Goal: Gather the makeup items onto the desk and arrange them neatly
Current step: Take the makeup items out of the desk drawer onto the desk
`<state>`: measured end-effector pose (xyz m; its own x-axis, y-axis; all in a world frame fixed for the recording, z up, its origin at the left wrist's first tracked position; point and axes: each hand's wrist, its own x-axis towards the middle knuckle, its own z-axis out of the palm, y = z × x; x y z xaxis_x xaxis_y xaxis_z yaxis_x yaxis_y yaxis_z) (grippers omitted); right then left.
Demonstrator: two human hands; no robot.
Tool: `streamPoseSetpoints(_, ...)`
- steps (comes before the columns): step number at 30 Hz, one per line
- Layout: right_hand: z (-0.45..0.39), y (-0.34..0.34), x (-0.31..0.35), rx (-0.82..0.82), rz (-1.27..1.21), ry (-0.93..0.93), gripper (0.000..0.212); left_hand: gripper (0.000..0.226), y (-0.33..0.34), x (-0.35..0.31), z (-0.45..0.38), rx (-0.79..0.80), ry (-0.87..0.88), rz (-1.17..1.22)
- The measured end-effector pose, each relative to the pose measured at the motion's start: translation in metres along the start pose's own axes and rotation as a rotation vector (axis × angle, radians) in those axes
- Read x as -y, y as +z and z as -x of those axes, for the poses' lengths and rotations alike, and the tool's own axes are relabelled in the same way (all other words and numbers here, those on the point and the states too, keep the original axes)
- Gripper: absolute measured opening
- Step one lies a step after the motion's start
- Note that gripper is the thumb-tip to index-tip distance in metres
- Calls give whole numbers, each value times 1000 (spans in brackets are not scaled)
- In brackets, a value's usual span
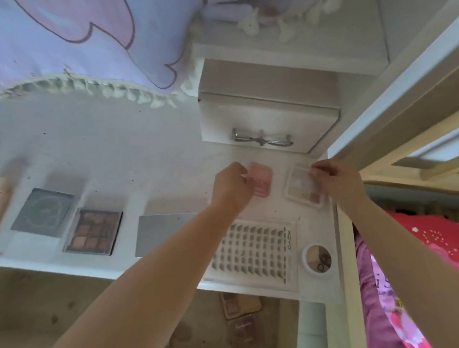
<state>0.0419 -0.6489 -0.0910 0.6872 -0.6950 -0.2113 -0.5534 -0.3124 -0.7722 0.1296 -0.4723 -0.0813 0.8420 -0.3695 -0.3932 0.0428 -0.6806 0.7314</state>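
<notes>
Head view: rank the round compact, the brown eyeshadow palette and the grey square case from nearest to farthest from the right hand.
From the right hand:
1. Round compact, just below it at the desk's front edge.
2. Brown eyeshadow palette, well to the left.
3. Grey square case, further left still.

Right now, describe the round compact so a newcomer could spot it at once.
Start at the white desk and go to its near right corner. Right of the clear lash tray sits the round compact, not touched by either hand. It is the only circular item; everything nearby is rectangular.
</notes>
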Motion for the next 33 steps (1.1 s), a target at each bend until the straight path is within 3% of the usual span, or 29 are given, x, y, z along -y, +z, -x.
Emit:
streamPoseSetpoints(4, 5, 8, -6, -63, 230, -159, 20, 20, 6, -1, 3, -79, -23, -190)
streamPoseSetpoints(8, 25, 5, 0, -128, 173, -162, 24, 28, -3, 4, 18, -87, 29, -252)
streamPoseSetpoints(10, 53, 1, 6, -185, 166, -270, 21, 27, -12, 17, 37, -130, 161, -262)
streamPoseSetpoints(12, 98, -3, 15, -235, 101, -495, 19, 22, -22, 38, 67, -220, 432, -238)
streamPoseSetpoints(13, 126, -1, 18, -216, 85, -616, 18, 18, -27, 51, 83, -252, 591, -243)
streamPoseSetpoints(15, 179, 12, 12, -29, 93, -768, 19, 11, -36, 86, 118, -281, 853, -316)
streamPoseSetpoints(17, 218, 39, -5, 247, 177, -706, 19, 9, -40, 131, 150, -200, 956, -433)
streamPoseSetpoints(19, 237, 70, -23, 475, 350, -469, 27, 11, -39, 173, 177, -8, 800, -588)
streamPoseSetpoints(20, 239, 85, -35, 513, 443, -349, 38, 18, -37, 190, 185, 106, 582, -664)
streamPoseSetpoints(22, 235, 110, -51, 479, 574, -167, 63, 37, -30, 221, 192, 257, 43, -728)
streamPoseSetpoints(24, 227, 131, -59, 391, 613, -37, 88, 46, -26, 235, 186, 276, -287, -655)
streamPoseSetpoints(28, 221, 167, -71, 310, 703, 73, 99, 64, -8, 249, 166, 225, -428, -598)
streamPoseSetpoints(33, 222, 177, -79, 296, 804, 77, 97, 58, 16, 252, 154, 238, -460, -643)
